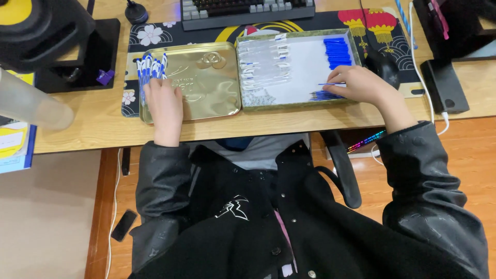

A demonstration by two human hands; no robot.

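My left hand (pixel 164 106) rests on the left edge of a gold tin lid (pixel 209 82) and grips a bunch of blue-and-white pens (pixel 151 68) that stick up past its fingers. My right hand (pixel 364 85) is inside the near right corner of a shallow tray (pixel 294 105) and pinches one thin blue refill (pixel 330 84) between its fingertips. Below it lies a small pile of blue refills (pixel 324 95). The tray also holds a row of clear pen barrels (pixel 263 64) on the left and a stack of blue caps (pixel 337 52) at the far right.
A keyboard (pixel 247 11) sits beyond the tray on a patterned desk mat (pixel 155 35). A black mouse (pixel 383 66) lies just right of the tray. A dark speaker stand (pixel 77 54) is at the left, a black box (pixel 444 85) with white cable at the right.
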